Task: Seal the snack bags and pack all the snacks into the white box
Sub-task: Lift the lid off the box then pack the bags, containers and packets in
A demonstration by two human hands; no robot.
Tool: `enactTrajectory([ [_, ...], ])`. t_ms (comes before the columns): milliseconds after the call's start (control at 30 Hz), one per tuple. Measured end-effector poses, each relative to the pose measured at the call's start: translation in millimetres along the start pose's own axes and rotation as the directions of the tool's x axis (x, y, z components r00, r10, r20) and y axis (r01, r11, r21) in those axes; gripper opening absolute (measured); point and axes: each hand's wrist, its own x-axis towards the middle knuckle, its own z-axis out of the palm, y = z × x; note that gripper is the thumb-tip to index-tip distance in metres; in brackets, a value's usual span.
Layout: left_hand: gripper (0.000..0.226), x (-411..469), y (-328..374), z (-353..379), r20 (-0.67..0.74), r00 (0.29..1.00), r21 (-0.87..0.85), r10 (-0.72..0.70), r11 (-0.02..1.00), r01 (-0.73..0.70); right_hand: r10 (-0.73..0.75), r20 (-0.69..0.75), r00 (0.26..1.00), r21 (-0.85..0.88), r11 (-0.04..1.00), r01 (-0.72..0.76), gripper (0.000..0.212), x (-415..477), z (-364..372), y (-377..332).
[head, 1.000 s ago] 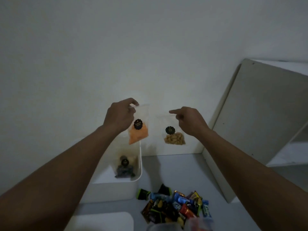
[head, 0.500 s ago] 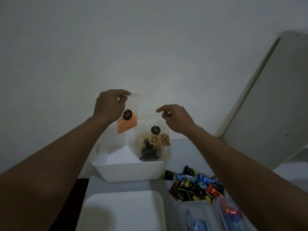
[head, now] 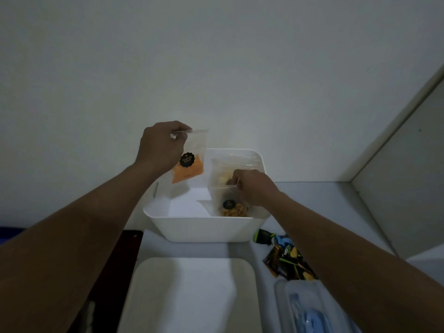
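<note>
wall (head: 216, 56): plain, dim room.
table (head: 324, 195): pale top against the wall.
lid (head: 192, 296): lies nearest, off the box, leaving it open for packing.
box (head: 204, 227): open, by the wall.
left hand (head: 159, 150): fingers pinch the top edge of the orange bag (head: 192, 162), hanging it above the box, probably next in.
right hand (head: 254, 188): fingertips pinch the top of the nut bag (head: 231, 207), standing it inside the box's right side.
snacks (head: 286, 258): wrapped, loose to the right of the box, not yet packed.

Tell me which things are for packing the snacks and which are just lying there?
For the job: orange snack bag in the left hand; tan snack bag in the right hand, inside the white box; wrapped snacks.
Just lying about: white tray; clear plastic container.
</note>
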Motion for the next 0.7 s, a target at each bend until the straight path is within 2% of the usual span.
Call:
enactTrajectory([
  [100, 0.022, -4.2, -5.7, 2.3, 0.016, 1.0, -0.005, 0.003, 1.0, -0.003, -0.014, 0.017, 1.0, -0.141, 0.99, 0.017, 0.025, 3.3, 6.4, 4.8],
  [233, 0.02, -6.8, -11.0, 4.0, 0.032, 0.999, -0.002, 0.002, 1.0, -0.002, -0.034, -0.056, 0.998, -0.298, 0.954, 0.016, 0.024, 10.9, 9.0, 5.0],
  [367, 0.017, -9.8, -13.8, 8.5, 0.089, 0.996, -0.031, -0.016, 0.999, 0.019, -0.025, -0.08, 0.996, -0.346, 0.938, -0.005, 0.024, 15.6, 9.1, 4.8],
  [467, 0.016, -11.1, -11.9, 13.4, 0.141, 0.99, -0.045, -0.023, 0.999, 0.03, -0.025, -0.129, 0.991, -0.292, 0.956, -0.014, 0.026, 15.1, 6.6, 8.1],
  [600, 0.015, -10.1, -5.7, 21.8, 0.214, 0.977, -0.076, -0.019, 0.996, 0.036, -0.047, -0.277, 0.96, -0.196, 0.981, -0.008, 0.032, 9.2, -4.1, 18.0],
  [700, 0.014, -12.8, 0.3, 32.2, 0.27, 0.963, -0.106, -0.018, 0.993, 0.048, 0.062, -0.279, 0.958, -0.053, 0.995, -0.08, 0.043, 1.6, -7.6, 31.3],
])
